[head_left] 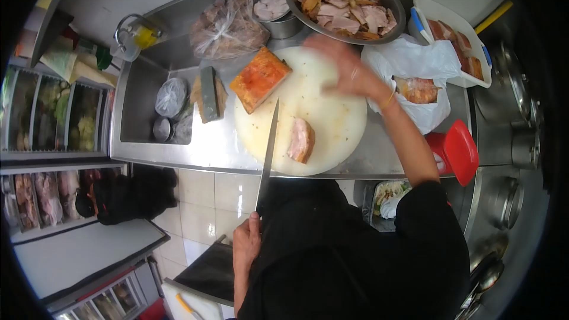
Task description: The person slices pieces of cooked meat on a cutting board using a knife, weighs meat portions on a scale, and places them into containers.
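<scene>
My left hand (246, 238), low in front of my body, is closed around the handle of a long knife (270, 145). Its blade points up over the round white cutting board (341, 124). My right hand (341, 68) is above the board's upper right edge, just below the metal bowl of sliced meat (347, 6). Motion smears its fingers, so I cannot tell whether it holds anything. A browned, orange-skinned slab of roast meat (261, 78) rests on the board's upper left. A smaller cut piece of meat (301, 140) lies near the board's front edge.
Left of the board lies a sharpening stone (208, 93), beside a sink (133, 115). A plastic bag of meat (228, 26) and a small metal pot (275, 9) stand behind. To the right are a white bag (430, 112), a white tub (435, 9) and a red plastic container (459, 153).
</scene>
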Demonstrator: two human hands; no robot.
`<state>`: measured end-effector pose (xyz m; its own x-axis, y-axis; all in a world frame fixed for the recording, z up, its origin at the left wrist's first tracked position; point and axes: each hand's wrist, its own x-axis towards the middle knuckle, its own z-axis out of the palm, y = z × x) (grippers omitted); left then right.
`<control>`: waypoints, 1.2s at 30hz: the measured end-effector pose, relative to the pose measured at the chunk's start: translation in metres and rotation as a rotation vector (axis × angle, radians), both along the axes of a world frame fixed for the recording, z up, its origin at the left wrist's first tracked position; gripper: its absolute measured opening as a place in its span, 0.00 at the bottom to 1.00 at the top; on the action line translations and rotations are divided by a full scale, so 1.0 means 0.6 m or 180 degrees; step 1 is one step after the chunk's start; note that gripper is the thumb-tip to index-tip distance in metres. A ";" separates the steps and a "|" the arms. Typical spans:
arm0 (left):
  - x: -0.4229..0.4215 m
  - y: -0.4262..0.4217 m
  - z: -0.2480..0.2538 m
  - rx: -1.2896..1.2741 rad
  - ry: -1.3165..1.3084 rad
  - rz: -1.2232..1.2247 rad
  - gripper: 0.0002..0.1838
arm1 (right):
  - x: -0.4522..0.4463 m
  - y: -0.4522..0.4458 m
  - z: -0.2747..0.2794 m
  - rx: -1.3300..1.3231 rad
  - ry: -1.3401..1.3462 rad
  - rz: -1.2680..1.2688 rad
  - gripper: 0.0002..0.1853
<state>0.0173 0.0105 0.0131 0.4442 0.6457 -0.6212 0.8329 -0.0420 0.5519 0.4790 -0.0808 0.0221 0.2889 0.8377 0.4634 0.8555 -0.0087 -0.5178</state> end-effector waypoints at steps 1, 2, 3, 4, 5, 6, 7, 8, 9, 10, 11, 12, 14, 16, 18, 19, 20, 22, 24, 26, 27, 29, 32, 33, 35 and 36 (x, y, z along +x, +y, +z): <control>-0.002 0.001 0.000 0.0000 -0.0016 0.0049 0.37 | -0.060 0.001 -0.016 -0.0121 0.0129 0.0665 0.49; -0.002 0.003 0.003 -0.0050 -0.0021 0.0122 0.37 | -0.116 0.003 -0.020 -0.0703 -0.0217 0.0849 0.45; 0.000 0.005 0.005 -0.0100 -0.0023 0.0177 0.37 | -0.150 0.008 -0.025 -0.1285 -0.0563 0.1010 0.42; -0.001 0.007 0.008 -0.0150 -0.0028 0.0218 0.37 | -0.157 0.018 -0.050 -0.1461 -0.0529 0.1186 0.38; -0.004 0.011 0.005 -0.0166 -0.0107 0.0239 0.37 | -0.160 0.028 -0.087 -0.1639 -0.0497 0.1354 0.34; -0.006 0.015 -0.001 -0.0182 -0.0193 0.0258 0.37 | -0.160 0.037 -0.105 -0.1817 -0.0471 0.1519 0.31; -0.007 0.018 -0.004 -0.0197 -0.0283 0.0281 0.37 | -0.160 0.045 -0.081 -0.2273 -0.0120 0.1337 0.29; -0.007 0.021 -0.003 -0.0232 -0.0334 0.0334 0.36 | -0.157 0.052 -0.049 -0.2721 0.0237 0.1153 0.28; -0.009 0.022 -0.001 -0.0272 -0.0378 0.0389 0.36 | -0.153 0.058 -0.030 -0.3162 0.0608 0.0963 0.27; -0.011 0.023 0.001 -0.0319 -0.0421 0.0445 0.36 | -0.141 0.059 -0.049 -0.3213 0.0897 0.0755 0.29; -0.014 0.022 0.003 -0.0344 -0.0441 0.0526 0.35 | -0.139 0.051 -0.069 -0.2990 0.1167 0.0542 0.30; -0.014 0.023 0.006 -0.0371 -0.0466 0.0608 0.35 | -0.139 0.043 -0.081 -0.2761 0.1426 0.0326 0.31; -0.016 0.023 0.003 -0.0505 -0.0578 0.0759 0.34 | -0.147 0.035 -0.103 -0.2231 0.1278 0.0055 0.33; -0.020 0.027 0.000 -0.0702 -0.0716 0.0855 0.33 | -0.186 0.018 -0.110 -0.1611 0.0530 -0.0071 0.36; -0.019 0.032 -0.002 -0.0698 -0.0759 0.0828 0.32 | -0.212 0.033 -0.128 -0.1648 0.0404 -0.0406 0.37; -0.017 0.033 -0.003 -0.0698 -0.0781 0.0800 0.32 | -0.221 0.038 -0.132 -0.1665 0.0343 -0.0588 0.38; -0.016 0.035 -0.004 -0.0695 -0.0777 0.0763 0.32 | -0.225 0.036 -0.131 -0.1704 0.0398 -0.0676 0.34; -0.014 0.043 -0.006 -0.0681 -0.0763 0.0673 0.32 | -0.235 0.027 -0.107 -0.1766 0.0522 -0.0865 0.28; -0.014 0.054 -0.013 -0.0626 -0.0778 0.0580 0.32 | -0.249 -0.005 -0.088 -0.1275 0.0854 -0.1078 0.26; -0.005 0.051 -0.008 -0.0497 -0.0734 0.0508 0.31 | -0.252 -0.057 -0.058 -0.0966 0.1000 -0.1485 0.26; -0.011 0.058 -0.016 -0.0625 -0.0830 0.0438 0.30 | -0.251 -0.087 -0.033 -0.0900 0.0982 -0.1782 0.26; -0.009 0.066 -0.016 -0.0636 -0.0803 0.0296 0.31 | -0.246 -0.165 0.015 -0.0681 0.0997 -0.2343 0.28; -0.005 0.073 -0.013 -0.0755 -0.0890 0.0095 0.31 | -0.220 -0.301 0.059 -0.0084 0.1027 -0.3060 0.33; -0.004 0.076 -0.015 -0.0712 -0.0889 -0.0028 0.31 | -0.212 -0.344 0.076 0.0048 0.1097 -0.3231 0.34; -0.006 0.083 -0.020 -0.0583 -0.0907 -0.0212 0.32 | -0.180 -0.433 0.087 -0.0214 0.1007 -0.3799 0.37; -0.006 0.088 -0.022 -0.0577 -0.0908 -0.0297 0.32 | -0.163 -0.477 0.089 -0.0633 0.0841 -0.4210 0.38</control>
<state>0.0135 0.0634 0.0002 0.6683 0.4846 -0.5644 0.6412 0.0094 0.7673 0.3813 -0.3672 0.0752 0.9808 -0.0863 0.1747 0.0263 -0.8300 -0.5571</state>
